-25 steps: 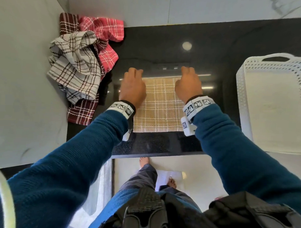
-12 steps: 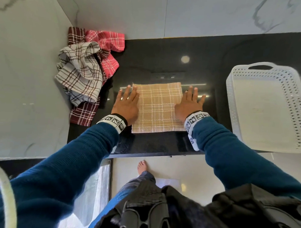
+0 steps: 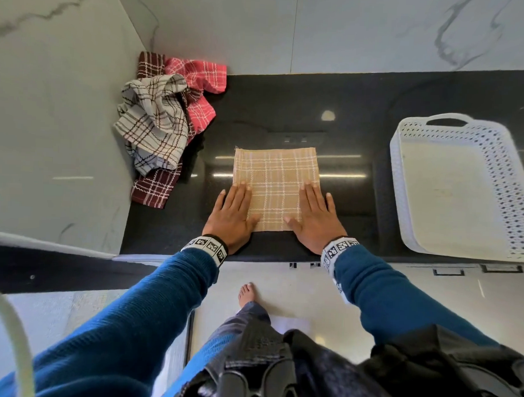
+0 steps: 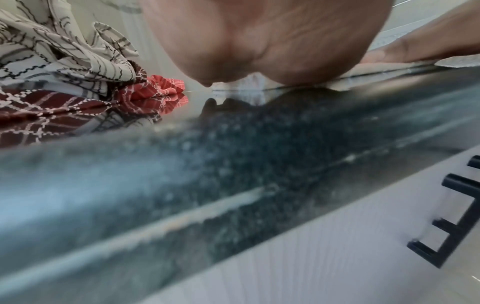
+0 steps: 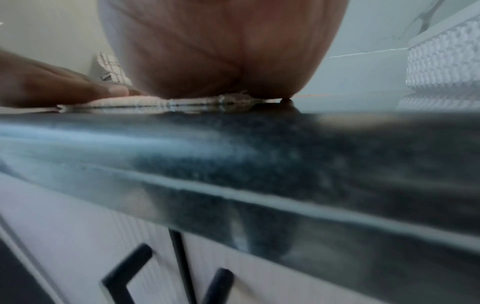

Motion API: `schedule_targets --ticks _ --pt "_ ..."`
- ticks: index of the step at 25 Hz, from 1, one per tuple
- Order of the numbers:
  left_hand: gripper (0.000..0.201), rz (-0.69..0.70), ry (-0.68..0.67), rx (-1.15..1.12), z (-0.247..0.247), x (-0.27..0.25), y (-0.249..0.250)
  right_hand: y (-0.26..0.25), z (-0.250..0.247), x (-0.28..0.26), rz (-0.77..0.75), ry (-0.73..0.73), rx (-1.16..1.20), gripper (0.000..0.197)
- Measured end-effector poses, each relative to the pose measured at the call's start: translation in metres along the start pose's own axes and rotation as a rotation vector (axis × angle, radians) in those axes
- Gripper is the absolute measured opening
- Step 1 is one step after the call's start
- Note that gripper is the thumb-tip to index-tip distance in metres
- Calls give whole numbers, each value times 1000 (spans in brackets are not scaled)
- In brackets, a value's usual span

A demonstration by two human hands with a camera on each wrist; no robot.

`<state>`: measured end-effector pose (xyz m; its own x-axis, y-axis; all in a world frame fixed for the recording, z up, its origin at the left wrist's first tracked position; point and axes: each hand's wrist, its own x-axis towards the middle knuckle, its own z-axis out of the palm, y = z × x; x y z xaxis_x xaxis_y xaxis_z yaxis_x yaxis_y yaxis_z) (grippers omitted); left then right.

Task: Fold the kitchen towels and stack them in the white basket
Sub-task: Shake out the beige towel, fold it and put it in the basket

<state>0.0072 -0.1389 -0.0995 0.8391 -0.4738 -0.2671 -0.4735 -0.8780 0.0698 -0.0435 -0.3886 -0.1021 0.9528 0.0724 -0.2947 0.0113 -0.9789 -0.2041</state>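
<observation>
Both hands have slid back to the near corners of the folded tan towel, left hand and right hand flat and unclenched, pressing it on the tabletop left of the white basket, apparently ready for stacking.

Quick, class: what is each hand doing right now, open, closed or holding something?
Left hand: open, fingers straight, pressing flat on the tan towel.
Right hand: open, fingers straight, pressing flat on the same towel.
</observation>
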Motion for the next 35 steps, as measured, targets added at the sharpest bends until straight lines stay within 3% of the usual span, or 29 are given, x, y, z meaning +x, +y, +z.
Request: schedule_targets --ticks 6,9,12,16,19,21,24,29,35 --pt "130 142 -120 63 3 -33 -5 22 -1 -26 -203 -168 -128 132" --pt "129 189 -150 170 5 -52 -4 26 1 -42 -267 -183 -188 139" --pt "107 169 -88 142 18 -73 0 25 10 -61 -256 -99 -181 122" --pt "62 153 121 -303 10 -93 -5 31 5 -84 -294 -40 78 76" --pt "25 -62 330 -609 -7 -97 -1 30 -19 -91 -158 61 498 34" --pt "27 -185 336 -776 -18 -85 3 21 -36 -82 -30 167 694 16" --pt "42 -257 350 -863 -28 -57 4 6 -50 -53 108 250 799 16" --pt "36 -405 294 -588 -33 -13 13 -4 -37 -4 358 242 662 23" --pt "28 -447 244 -322 -26 -1 16 -13 -27 7 403 277 377 24"
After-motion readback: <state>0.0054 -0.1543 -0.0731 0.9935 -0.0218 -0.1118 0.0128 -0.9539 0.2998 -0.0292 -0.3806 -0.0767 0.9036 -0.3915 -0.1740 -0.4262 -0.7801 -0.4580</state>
